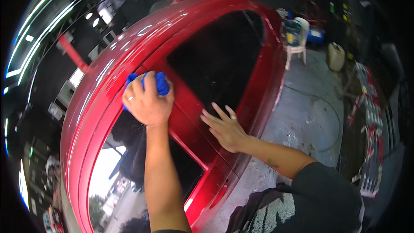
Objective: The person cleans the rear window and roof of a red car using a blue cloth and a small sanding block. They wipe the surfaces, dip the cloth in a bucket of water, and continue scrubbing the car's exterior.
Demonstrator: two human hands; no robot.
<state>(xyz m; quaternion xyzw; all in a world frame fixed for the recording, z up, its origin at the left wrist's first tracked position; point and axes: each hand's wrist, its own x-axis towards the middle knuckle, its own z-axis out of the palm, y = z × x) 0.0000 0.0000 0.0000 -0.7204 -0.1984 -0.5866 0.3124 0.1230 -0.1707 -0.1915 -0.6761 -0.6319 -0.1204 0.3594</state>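
Observation:
A glossy red car [183,90] fills the middle of the view, its side facing me. My left hand [148,99] is closed round a bunched blue cloth [162,84] and presses it on the red frame above the side windows, near the roof edge. My right hand [225,129] lies with fingers spread on the door, its fingertips at the lower edge of a dark side window [215,60]. It holds nothing. Below my left hand, another dark window [129,155] reflects bright daylight. The palm side of the left hand is hidden.
A white plastic chair [297,39] with things on it stands beyond the car at the right. Near it sit a beige jerrycan [335,57] and a blue tank [316,36]. A thin hose [334,112] curves over the grey floor [302,121]. Red-and-silver parts [371,129] line the right side.

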